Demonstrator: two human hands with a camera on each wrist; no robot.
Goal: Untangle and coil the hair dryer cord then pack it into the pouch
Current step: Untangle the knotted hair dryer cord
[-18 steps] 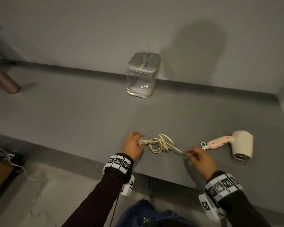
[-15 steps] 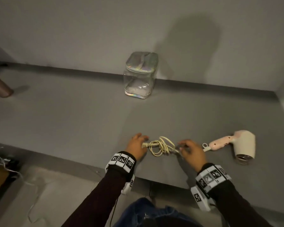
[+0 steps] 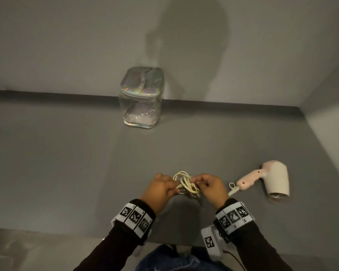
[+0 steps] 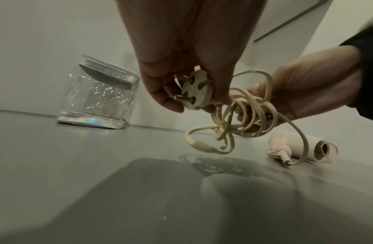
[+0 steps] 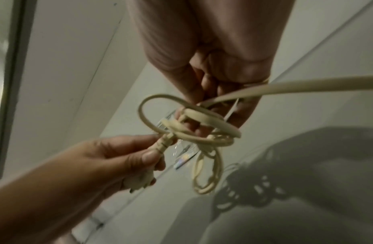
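Note:
A cream cord (image 3: 185, 184) hangs in a tangled bunch between both hands, lifted off the grey table (image 3: 67, 163). My left hand (image 3: 160, 189) grips the round plug (image 4: 195, 92) at the cord's end. My right hand (image 3: 207, 185) pinches the loops of the tangle (image 5: 202, 132). From there the cord runs right to the pink and white hair dryer (image 3: 270, 180), which lies on its side on the table. The clear pouch (image 3: 141, 98) with an iridescent zipped lid stands upright against the back wall.
A grey wall rises behind the pouch and another closes the right side. The table's front edge (image 3: 47, 231) runs just below my wrists, with floor under it. My blue-jeaned knees (image 3: 176, 259) show at the bottom.
Both hands have come together and lifted the cord tangle off the table. The right hand moved left from the straight stretch of cord to the loops. The head view shifted right, toward the pouch.

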